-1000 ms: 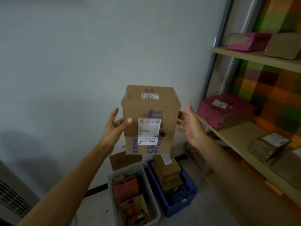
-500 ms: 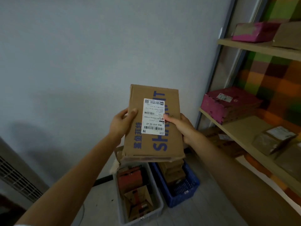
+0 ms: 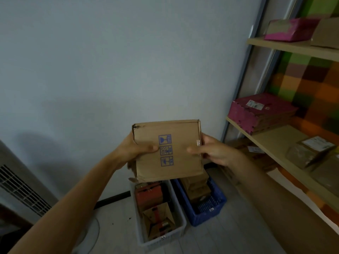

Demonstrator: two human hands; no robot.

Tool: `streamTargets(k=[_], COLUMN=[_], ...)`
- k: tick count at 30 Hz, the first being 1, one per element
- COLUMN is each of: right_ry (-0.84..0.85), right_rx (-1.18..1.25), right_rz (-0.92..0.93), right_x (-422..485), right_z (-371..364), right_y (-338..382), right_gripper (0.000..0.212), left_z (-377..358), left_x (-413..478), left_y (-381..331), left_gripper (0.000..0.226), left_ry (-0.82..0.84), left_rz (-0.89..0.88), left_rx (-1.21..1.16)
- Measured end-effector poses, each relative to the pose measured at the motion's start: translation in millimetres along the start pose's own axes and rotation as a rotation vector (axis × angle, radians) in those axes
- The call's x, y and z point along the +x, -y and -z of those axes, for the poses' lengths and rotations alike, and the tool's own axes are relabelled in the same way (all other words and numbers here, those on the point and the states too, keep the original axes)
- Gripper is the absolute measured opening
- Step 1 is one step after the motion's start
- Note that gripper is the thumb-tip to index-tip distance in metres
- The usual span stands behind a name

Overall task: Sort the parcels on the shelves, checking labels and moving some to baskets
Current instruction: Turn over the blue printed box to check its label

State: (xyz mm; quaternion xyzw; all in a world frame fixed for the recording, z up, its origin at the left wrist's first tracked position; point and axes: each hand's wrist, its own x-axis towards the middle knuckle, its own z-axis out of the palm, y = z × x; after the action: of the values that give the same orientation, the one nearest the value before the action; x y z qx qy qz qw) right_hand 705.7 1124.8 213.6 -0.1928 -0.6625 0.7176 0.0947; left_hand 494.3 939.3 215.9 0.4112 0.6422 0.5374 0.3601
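The parcel (image 3: pixel 176 167) has turned: its labelled face is gone and three blue handling symbols face us, so we judge the label read. Our left hand (image 3: pixel 134 150) and right hand (image 3: pixel 214 153) clasp its sides, thumbs across the front, above the white basket (image 3: pixel 165 241) and blue basket (image 3: pixel 203 217). Creased brown cardboard, far-left corner torn.

From my feed I can read no words or numbers. The cardboard box (image 3: pixel 183 136) shows a face with three blue handling symbols printed in a column. A glass symbol (image 3: pixel 164 139) is on top. In the middle is what looks like a sun symbol (image 3: pixel 166 150), though it is blurred, and an umbrella symbol (image 3: pixel 167 161) is at the bottom. The pink parcel (image 3: pixel 266 116) on the middle shelf carries a white sticker (image 3: pixel 255 104), and the brown parcel (image 3: pixel 302 156) further right has a pale label (image 3: pixel 318 143). The print on both is too small for me to make out.
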Motion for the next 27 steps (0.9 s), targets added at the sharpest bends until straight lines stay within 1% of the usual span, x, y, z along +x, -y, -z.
streamTargets(k=[1, 2, 3, 5, 6, 7, 8, 9, 10, 11, 12, 13, 15, 16, 17, 18, 19, 20, 22, 23, 24, 27], right_ry=[-0.089, -0.181, -0.238, -0.279, -0.304, -0.335, -0.360, -0.359, -0.348, -0.350, -0.355, -0.339, -0.289, -0.245, -0.187, -0.138, -0.104, -0.085, -0.100, -0.152, -0.221, -0.361], right_rx=[-0.100, -0.153, -0.164, -0.133, -0.120, -0.095, -0.027, 0.109, 0.272, 0.422, 0.515, 0.546, 0.489, 0.458, 0.420, 0.373, 0.306, 0.204, -0.079, -0.183, -0.216, -0.092], right_rz=[-0.004, -0.007, -0.002, 0.007, -0.001, -0.016, -0.045, -0.082, -0.125, -0.152, -0.149, -0.114, -0.013, 0.031, 0.068, 0.108, 0.145, 0.163, 0.142, 0.132, 0.136, 0.185], right_x=[2.2, 1.8, 2.2, 1.4, -0.1, -1.2, -1.9, -2.1, -2.9, -4.3, -5.7, -6.8, -9.4, -9.6, -9.5, -9.2, -9.6, -10.8, -10.8, -9.9, -8.8, -5.2], right_z=[-3.9, -9.2, -12.7, -16.7, -17.1, -14.8, -10.7, -4.6, 0.8, 6.1, 11.8, 16.1, 17.5, 16.1, 14.3, 13.2, 12.7, 11.4, 9.0, 6.0, 4.5, 4.3], right_y=[-2.1, -2.7, -5.1, -12.7, -12.3, -9.2, -4.8, -0.1, 4.7, 8.6, 10.5, 10.2, 9.0, 8.1, 7.0, 5.5, 4.6, 4.9, 5.1, 7.0, 8.2, 7.3], right_gripper=[0.080, 0.072, 0.064, 0.055, 0.052, 0.051, 0.053, 0.061, 0.074, 0.088, 0.099, 0.104, 0.107, 0.111, 0.114, 0.112, 0.107, 0.099, 0.081, 0.076, 0.071, 0.055], left_z=[-2.6, -6.3, -8.3, -9.1, -7.7, -6.9, -2.7, 0.9, 5.9, 9.4, 13.4, 15.5, 13.1, 8.1, 1.7, -4.9, -11.2, -15.3, -19.1, -19.6, -20.7, -26.4], left_x=[0.0, -0.4, 0.5, 1.4, 1.6, -1.4, -3.7, -5.9, -8.8, -11.2, -10.9, -11.6, -12.1, -12.9, -13.2, -12.4, -11.6, -11.0, -7.5, -6.6, -4.2, 3.4], left_y=[1.2, 2.0, 3.6, 3.3, 0.5, -5.6, -9.9, -13.9, -15.6, -16.2, -15.2, -13.2, -8.5, -8.1, -7.5, -7.9, -8.4, -8.7, -6.0, -5.5, -4.5, -6.2], left_gripper=[0.092, 0.090, 0.092, 0.097, 0.091, 0.081, 0.078, 0.087, 0.101, 0.110, 0.112, 0.112, 0.117, 0.112, 0.098, 0.080, 0.067, 0.067, 0.090, 0.099, 0.102, 0.091], left_ry=[-0.043, -0.085, -0.120, -0.167, -0.170, -0.153, -0.131, -0.124, -0.114, -0.094, -0.059, -0.030, 0.076, 0.139, 0.167, 0.176, 0.161, 0.111, -0.028, -0.097, -0.148, -0.209], left_rz=[0.002, -0.004, -0.007, 0.010, 0.031, 0.042, 0.064, 0.081, 0.080, 0.043, -0.012, -0.064, -0.108, -0.115, -0.130, -0.143, -0.149, -0.149, -0.162, -0.159, -0.154, -0.145], left_rx=[0.009, -0.012, -0.032, -0.013, 0.019, 0.020, -0.020, -0.096, -0.171, -0.208, -0.236, -0.231, -0.169, -0.116, -0.054, -0.005, 0.028, 0.025, 0.001, 0.000, 0.000, 0.021])
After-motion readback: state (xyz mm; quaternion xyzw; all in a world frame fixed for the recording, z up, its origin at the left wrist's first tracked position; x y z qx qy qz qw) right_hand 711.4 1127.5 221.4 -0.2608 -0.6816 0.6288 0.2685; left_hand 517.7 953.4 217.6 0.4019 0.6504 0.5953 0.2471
